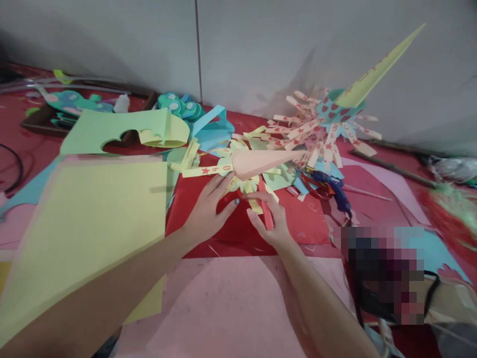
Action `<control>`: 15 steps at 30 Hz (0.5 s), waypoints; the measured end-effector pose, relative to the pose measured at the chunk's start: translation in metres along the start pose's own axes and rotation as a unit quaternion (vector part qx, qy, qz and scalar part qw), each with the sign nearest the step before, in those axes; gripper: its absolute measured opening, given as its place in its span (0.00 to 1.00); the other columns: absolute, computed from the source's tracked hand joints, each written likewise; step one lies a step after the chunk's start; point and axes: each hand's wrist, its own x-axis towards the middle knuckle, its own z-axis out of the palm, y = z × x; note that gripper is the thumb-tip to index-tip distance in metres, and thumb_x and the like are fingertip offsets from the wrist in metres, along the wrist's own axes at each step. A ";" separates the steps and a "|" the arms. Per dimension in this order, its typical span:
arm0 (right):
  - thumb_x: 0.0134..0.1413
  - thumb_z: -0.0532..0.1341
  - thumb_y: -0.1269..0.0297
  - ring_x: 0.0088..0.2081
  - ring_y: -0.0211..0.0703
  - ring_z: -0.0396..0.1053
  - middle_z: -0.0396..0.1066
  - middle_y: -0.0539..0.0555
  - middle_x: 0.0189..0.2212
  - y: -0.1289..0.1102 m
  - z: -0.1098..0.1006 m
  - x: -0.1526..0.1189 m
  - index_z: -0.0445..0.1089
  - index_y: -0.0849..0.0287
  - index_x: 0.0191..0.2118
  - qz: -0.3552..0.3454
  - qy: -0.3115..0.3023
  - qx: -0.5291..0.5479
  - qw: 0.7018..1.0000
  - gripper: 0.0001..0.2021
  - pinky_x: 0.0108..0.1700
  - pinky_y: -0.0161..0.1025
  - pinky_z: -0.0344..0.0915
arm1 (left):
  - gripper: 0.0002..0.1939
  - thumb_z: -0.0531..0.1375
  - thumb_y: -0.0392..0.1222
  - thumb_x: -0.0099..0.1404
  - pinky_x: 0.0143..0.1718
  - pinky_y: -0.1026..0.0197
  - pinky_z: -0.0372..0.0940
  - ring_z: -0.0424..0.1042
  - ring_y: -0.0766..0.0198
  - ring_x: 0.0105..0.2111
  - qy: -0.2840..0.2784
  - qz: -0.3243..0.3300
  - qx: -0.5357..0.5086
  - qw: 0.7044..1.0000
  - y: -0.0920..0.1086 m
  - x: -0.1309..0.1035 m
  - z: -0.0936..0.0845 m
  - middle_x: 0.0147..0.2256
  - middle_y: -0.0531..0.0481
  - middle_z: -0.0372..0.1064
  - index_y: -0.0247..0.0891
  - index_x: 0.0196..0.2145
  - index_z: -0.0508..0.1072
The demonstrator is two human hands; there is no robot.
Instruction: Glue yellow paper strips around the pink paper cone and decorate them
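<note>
A pale pink paper cone (261,163) lies sideways on a paper piece with yellow-green petals (244,186). A pale strip (206,171) with a red star and characters sticks out to its left. My left hand (208,206) rests with fingers stretched out, its fingertips at the strip and the cone's wide end, thumb apart. My right hand (278,223) is closed around a red marker (266,206), just below the petals. Red paper (298,219) lies under both.
A finished-looking paper piece with a tall yellow cone (380,74) and printed strips stands back right. Nearby lies a blue glue gun (335,186). Yellow sheets (108,219) are stacked at left, behind them a cut green sheet (112,127). A pink sheet (231,303) lies in front.
</note>
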 end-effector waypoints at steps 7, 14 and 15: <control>0.53 0.58 0.66 0.47 0.46 0.70 0.72 0.56 0.44 0.001 0.002 -0.004 0.60 0.53 0.49 -0.068 0.024 -0.016 0.997 0.16 0.51 0.50 0.67 | 0.28 0.48 0.47 0.67 0.59 0.50 0.55 0.53 0.56 0.60 0.017 0.077 0.008 0.997 0.003 -0.005 -0.004 0.60 0.44 0.54 0.42 0.63 0.49; 0.52 0.60 0.65 0.48 0.43 0.70 0.71 0.57 0.46 -0.001 0.004 -0.002 0.61 0.53 0.49 -0.017 -0.005 -0.033 0.999 0.17 0.49 0.43 0.69 | 0.26 0.44 0.49 0.69 0.61 0.50 0.51 0.48 0.57 0.63 0.005 -0.015 0.027 1.000 -0.010 0.007 0.004 0.62 0.44 0.52 0.37 0.62 0.52; 0.53 0.60 0.65 0.47 0.42 0.71 0.72 0.56 0.46 -0.001 0.005 -0.002 0.61 0.53 0.48 -0.004 -0.003 -0.038 0.999 0.16 0.47 0.41 0.69 | 0.26 0.44 0.49 0.69 0.61 0.49 0.50 0.48 0.56 0.63 -0.001 -0.025 0.041 0.999 -0.012 0.008 0.006 0.61 0.43 0.52 0.36 0.62 0.53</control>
